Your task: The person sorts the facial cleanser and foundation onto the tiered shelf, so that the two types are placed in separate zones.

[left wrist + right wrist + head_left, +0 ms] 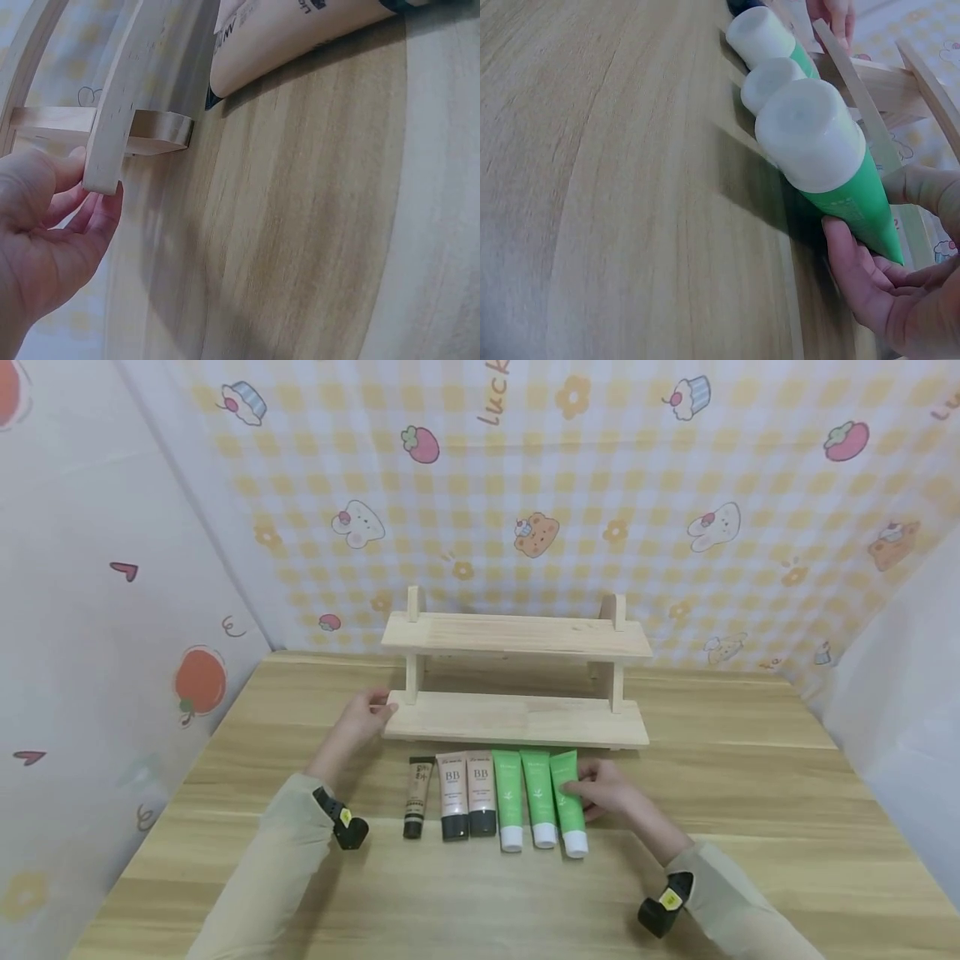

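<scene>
A two-tier wooden shelf (517, 718) stands at the back of the table. My left hand (363, 718) pinches the left end of its lower board (112, 127), thumb on top and fingers beneath. In front of the shelf, my right hand (606, 789) grips the rightmost green tube (567, 802) between thumb and fingers; its white cap (810, 135) is tilted up off the table in the right wrist view. Left of it lie two more green tubes (508, 797), two beige BB cream tubes (453, 793) and a small brown tube (417, 797) with a black cap.
The wooden table (480, 910) spreads out around the row of tubes. A yellow checked cloth (480, 510) hangs behind the shelf, and a white printed cloth (90, 610) hangs along the left side. Black cameras (351, 831) are strapped to both wrists.
</scene>
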`<act>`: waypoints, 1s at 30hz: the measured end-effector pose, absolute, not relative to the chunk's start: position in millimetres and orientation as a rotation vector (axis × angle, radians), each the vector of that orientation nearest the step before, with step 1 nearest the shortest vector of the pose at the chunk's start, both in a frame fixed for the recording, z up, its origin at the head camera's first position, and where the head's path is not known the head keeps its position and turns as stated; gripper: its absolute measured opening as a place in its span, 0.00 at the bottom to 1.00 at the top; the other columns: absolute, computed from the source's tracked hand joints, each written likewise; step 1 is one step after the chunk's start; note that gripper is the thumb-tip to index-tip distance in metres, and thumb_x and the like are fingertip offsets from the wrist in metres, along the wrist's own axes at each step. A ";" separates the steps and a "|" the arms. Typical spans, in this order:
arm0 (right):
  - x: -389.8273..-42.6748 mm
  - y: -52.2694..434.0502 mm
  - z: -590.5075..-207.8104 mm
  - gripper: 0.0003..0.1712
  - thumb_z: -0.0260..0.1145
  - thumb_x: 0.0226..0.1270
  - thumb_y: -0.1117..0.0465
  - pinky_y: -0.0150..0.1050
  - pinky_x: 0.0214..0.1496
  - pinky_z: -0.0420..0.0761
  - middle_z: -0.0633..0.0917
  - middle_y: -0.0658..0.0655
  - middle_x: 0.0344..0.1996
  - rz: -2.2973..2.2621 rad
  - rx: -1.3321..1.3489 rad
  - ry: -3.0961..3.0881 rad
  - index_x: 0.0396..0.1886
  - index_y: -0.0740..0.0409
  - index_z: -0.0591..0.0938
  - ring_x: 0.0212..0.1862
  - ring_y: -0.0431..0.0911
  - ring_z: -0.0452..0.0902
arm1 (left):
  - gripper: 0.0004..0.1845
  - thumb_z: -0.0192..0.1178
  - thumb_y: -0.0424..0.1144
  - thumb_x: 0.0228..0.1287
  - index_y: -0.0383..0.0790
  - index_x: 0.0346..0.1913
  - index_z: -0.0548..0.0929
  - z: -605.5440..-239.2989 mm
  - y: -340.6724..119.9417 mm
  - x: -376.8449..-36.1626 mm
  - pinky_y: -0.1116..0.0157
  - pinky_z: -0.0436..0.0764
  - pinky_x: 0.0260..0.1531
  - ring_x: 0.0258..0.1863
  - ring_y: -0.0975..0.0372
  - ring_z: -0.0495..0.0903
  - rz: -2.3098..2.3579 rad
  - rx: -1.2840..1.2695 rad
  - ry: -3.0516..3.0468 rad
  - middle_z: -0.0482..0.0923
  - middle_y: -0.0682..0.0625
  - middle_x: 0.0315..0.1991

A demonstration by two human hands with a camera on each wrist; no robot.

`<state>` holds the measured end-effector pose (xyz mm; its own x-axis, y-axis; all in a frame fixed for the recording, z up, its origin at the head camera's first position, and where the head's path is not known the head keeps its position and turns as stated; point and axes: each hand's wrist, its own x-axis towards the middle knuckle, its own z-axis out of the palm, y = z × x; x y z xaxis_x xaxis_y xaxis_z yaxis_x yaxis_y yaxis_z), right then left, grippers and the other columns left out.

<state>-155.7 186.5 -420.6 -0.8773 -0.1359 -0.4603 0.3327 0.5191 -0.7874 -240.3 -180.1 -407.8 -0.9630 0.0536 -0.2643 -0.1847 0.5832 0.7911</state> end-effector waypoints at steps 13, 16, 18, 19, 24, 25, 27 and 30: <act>-148.3 188.5 -393.9 0.33 0.63 0.56 0.61 0.41 0.34 0.85 0.79 0.65 0.39 -1.368 0.104 2.278 0.55 0.79 0.66 0.30 0.44 0.80 | 0.28 0.46 0.40 0.69 0.31 0.67 0.55 -408.0 -180.1 -240.3 0.52 0.67 0.62 0.63 0.44 0.63 1.318 -0.112 2.558 0.59 0.34 0.65; -151.0 184.6 -387.9 0.32 0.63 0.56 0.61 0.41 0.32 0.85 0.80 0.64 0.39 -1.378 0.066 2.282 0.54 0.79 0.66 0.29 0.43 0.80 | 0.28 0.46 0.41 0.69 0.32 0.67 0.55 -408.7 -181.0 -240.4 0.52 0.67 0.62 0.63 0.44 0.63 1.322 -0.126 2.554 0.59 0.35 0.65; -153.0 182.0 -384.7 0.30 0.63 0.56 0.61 0.41 0.32 0.85 0.80 0.63 0.37 -1.384 0.043 2.284 0.53 0.78 0.68 0.28 0.43 0.80 | 0.28 0.46 0.41 0.69 0.32 0.67 0.55 -409.5 -181.5 -240.5 0.53 0.68 0.62 0.63 0.44 0.63 1.321 -0.120 2.556 0.59 0.35 0.65; -154.0 180.7 -383.2 0.30 0.63 0.56 0.61 0.41 0.32 0.84 0.81 0.63 0.37 -1.387 0.039 2.286 0.53 0.78 0.68 0.28 0.42 0.80 | 0.28 0.46 0.41 0.69 0.32 0.67 0.55 -409.7 -181.6 -240.5 0.53 0.68 0.62 0.63 0.44 0.63 1.324 -0.116 2.556 0.59 0.35 0.65; -159.0 175.4 -376.8 0.29 0.63 0.57 0.60 0.40 0.34 0.84 0.81 0.60 0.36 -1.390 0.003 2.292 0.54 0.75 0.69 0.30 0.41 0.79 | 0.27 0.45 0.40 0.70 0.31 0.67 0.55 -410.7 -181.1 -240.6 0.53 0.68 0.62 0.62 0.44 0.63 1.330 -0.110 2.556 0.59 0.34 0.64; -160.1 174.1 -375.8 0.29 0.63 0.57 0.59 0.40 0.34 0.84 0.82 0.60 0.37 -1.395 0.001 2.288 0.54 0.74 0.69 0.30 0.41 0.79 | 0.27 0.45 0.40 0.70 0.31 0.67 0.55 -410.8 -181.0 -240.4 0.53 0.68 0.61 0.62 0.45 0.63 1.331 -0.114 2.554 0.59 0.35 0.64; -162.2 171.3 -374.7 0.29 0.64 0.57 0.59 0.41 0.35 0.84 0.81 0.59 0.36 -1.397 -0.005 2.287 0.53 0.73 0.70 0.30 0.41 0.78 | 0.27 0.45 0.41 0.70 0.32 0.67 0.55 -410.8 -180.9 -240.4 0.54 0.69 0.61 0.62 0.45 0.63 1.329 -0.126 2.550 0.59 0.35 0.65; -165.2 166.6 -373.8 0.29 0.64 0.57 0.59 0.42 0.36 0.84 0.81 0.60 0.37 -1.403 -0.018 2.285 0.53 0.73 0.70 0.30 0.41 0.78 | 0.28 0.45 0.41 0.70 0.33 0.67 0.55 -411.1 -180.9 -240.0 0.54 0.69 0.61 0.62 0.45 0.64 1.337 -0.136 2.542 0.59 0.36 0.65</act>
<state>-165.2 166.6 -373.8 -0.8959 -0.2431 -0.3718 0.2214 0.4812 -0.8482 -240.0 -180.9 -411.1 -0.9604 0.0403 -0.2757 -0.2043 0.5710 0.7951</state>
